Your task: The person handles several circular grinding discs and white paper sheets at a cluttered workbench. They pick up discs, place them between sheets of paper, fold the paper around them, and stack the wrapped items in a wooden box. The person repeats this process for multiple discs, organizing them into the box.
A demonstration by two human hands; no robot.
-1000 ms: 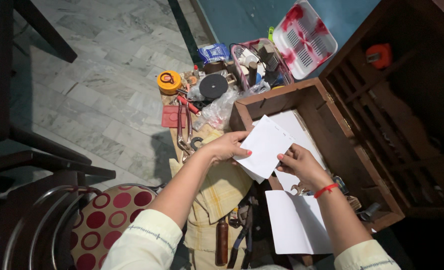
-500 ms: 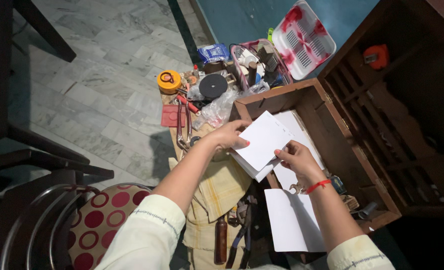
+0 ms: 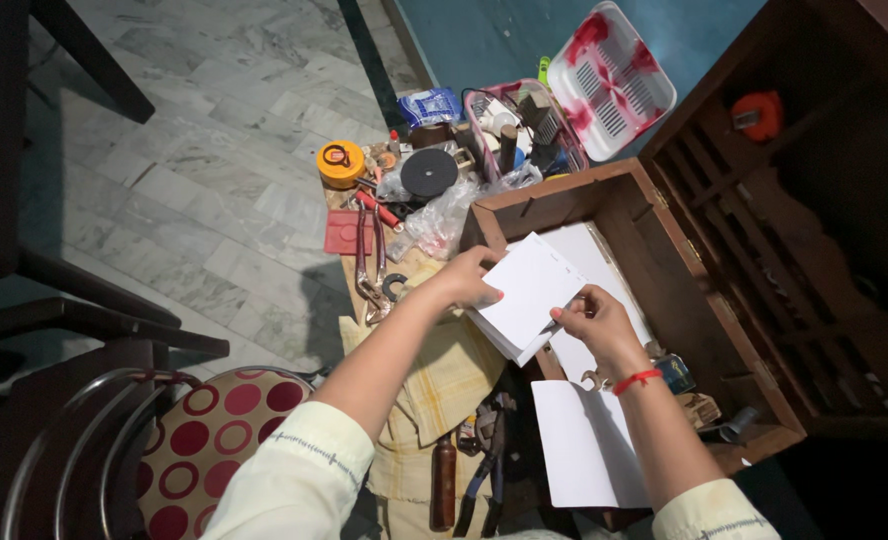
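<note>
Both hands hold a stack of white cards (image 3: 526, 297) over the near left corner of an open wooden box (image 3: 654, 300). The left hand (image 3: 461, 280) has its grip clenched on the stack's left edge, thumb on top. The right hand (image 3: 594, 318), with a red band (image 3: 635, 380) at the wrist, pinches the stack's right edge between its fingertips (image 3: 562, 314). The top card tilts up toward the box, and the rest of the stack shows beneath it at the near edge.

More white sheets lie flat inside the box, and one white sheet (image 3: 582, 445) lies just outside, near the right forearm. A yellow cloth (image 3: 444, 385) lies under the left forearm, with pliers (image 3: 369, 255) and other small tools beyond it on the floor. Further off sit a yellow tape measure (image 3: 341, 163), a black disc (image 3: 429, 172) and a pink basket (image 3: 519, 130) full of odds and ends, its lid (image 3: 612, 80) propped open behind it. A chair with a red dotted seat (image 3: 199, 440) stands at lower left.
</note>
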